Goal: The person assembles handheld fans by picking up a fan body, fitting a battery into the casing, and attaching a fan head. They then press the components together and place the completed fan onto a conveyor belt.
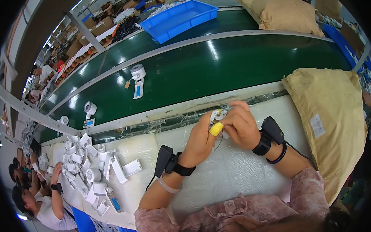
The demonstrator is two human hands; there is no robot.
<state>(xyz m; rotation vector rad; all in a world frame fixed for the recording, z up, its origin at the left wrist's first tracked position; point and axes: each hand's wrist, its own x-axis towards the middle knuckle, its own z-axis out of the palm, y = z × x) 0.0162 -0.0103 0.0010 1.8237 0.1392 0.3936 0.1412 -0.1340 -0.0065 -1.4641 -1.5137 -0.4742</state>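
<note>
Pale tabletop point(238, 172) below; hands point(198, 141) close together, curled around white part point(214, 116).

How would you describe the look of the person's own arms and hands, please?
The left hand and right hand wear no gloves, though a yellow cover seems to sit on the left thumb. Each wrist carries a black strap and boxy black device with a thin cable. The left forearm adds a pale band, the right a dark one. Pink patterned sleeves end near the elbows.

Right inside a factory here: long green conveyor belt point(233, 63), white parts point(93, 175) heaped on the bench point(214, 181), workers point(56, 212) alongside!
</note>
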